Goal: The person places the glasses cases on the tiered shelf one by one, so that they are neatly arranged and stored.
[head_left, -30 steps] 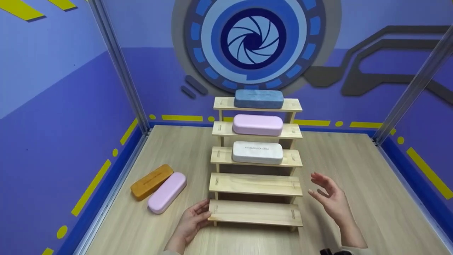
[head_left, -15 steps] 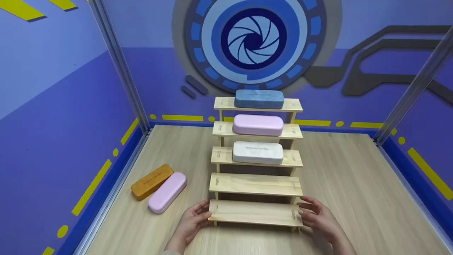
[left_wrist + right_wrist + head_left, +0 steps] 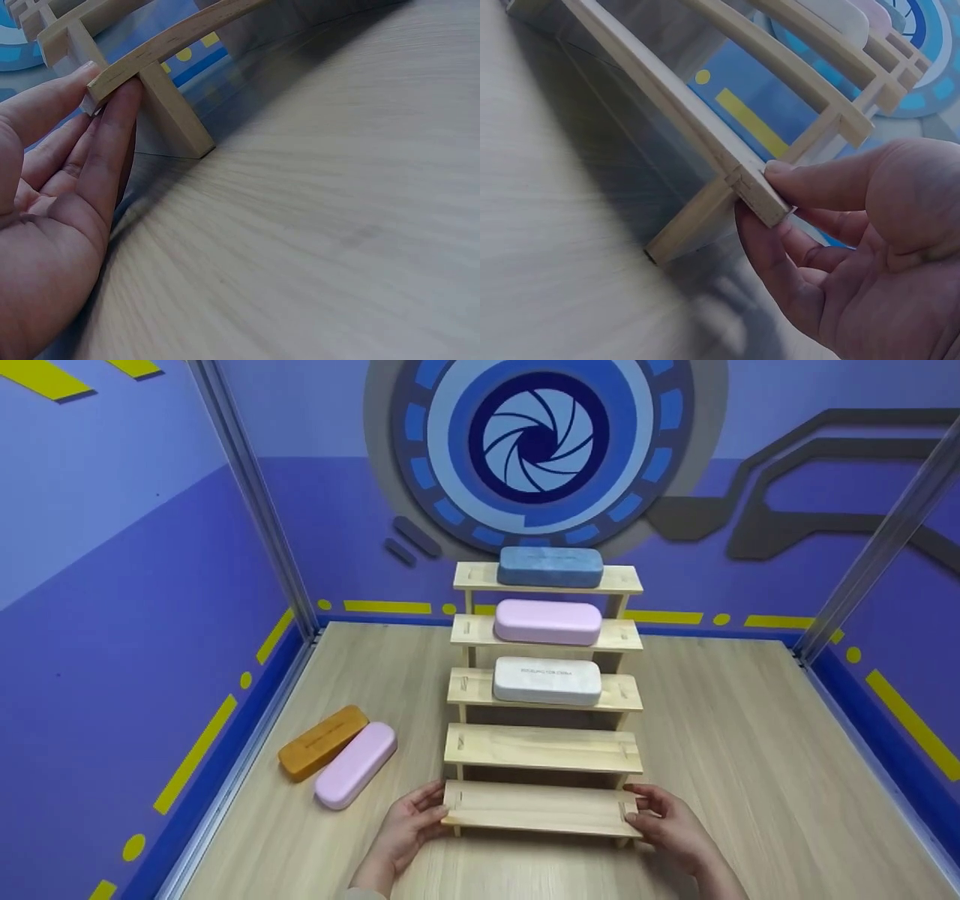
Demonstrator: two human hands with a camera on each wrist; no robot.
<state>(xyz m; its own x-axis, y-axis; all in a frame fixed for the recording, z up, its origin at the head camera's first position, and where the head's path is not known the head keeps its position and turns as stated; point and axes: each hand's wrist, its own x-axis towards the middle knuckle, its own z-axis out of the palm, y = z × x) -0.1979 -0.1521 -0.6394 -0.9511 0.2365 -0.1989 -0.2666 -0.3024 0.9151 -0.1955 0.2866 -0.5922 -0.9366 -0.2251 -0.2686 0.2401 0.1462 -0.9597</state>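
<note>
Your left hand [image 3: 405, 825] pinches the near end of the lowest step [image 3: 540, 808] of the five-step wooden stand [image 3: 543, 748], thumb above, fingers beneath, and your right hand [image 3: 667, 823] grips the opposite end the same way! Higher up beyond your grip sit a white glasses case [image 3: 547, 681], a pink one [image 3: 547, 622] and a blue one [image 3: 550, 567], while ahead and left of your left hand, an orange-brown case [image 3: 323, 743] lies just beside a second pink case [image 3: 356, 766].

We find the head view evenly lit, the lettering [image 3: 546, 673] on the white case [image 3: 547, 691] smeared; both wrist views are dimmer, bowing the wooden stand [image 3: 169, 46], with dark shadow across the desk [image 3: 300, 262].
</note>
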